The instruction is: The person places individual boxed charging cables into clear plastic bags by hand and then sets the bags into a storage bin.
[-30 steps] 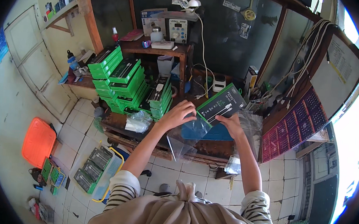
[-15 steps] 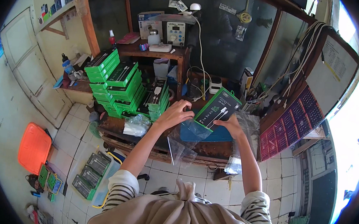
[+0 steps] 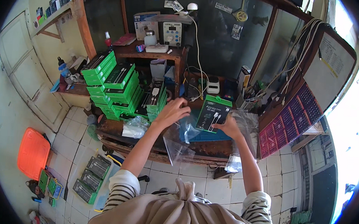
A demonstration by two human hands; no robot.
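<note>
A black and green cable box (image 3: 213,114) is upright over the blue mat (image 3: 204,136), its front with a picture of white cables toward me. My right hand (image 3: 229,128) grips its lower right side, thumb across the front. Left of the box, my left hand (image 3: 173,112) hovers with bent fingers apart; I see nothing held in it. Crumpled clear plastic film (image 3: 189,132) lies between that hand and the box's lower left edge. Another clear plastic sleeve (image 3: 177,151) hangs over the desk's front edge.
Stacks of green boxes (image 3: 121,94) stand at the desk's left, beside a bundle of clear bags (image 3: 135,127). Plastic sheets (image 3: 246,126) lie at the right. A basket with boxes (image 3: 91,174) and an orange lid (image 3: 33,150) are on the floor.
The box has turned from a tilt to nearly upright and shifted slightly left. My left hand has moved a little left, away from it; the plastic film now sits apart from the box's lower corner.
</note>
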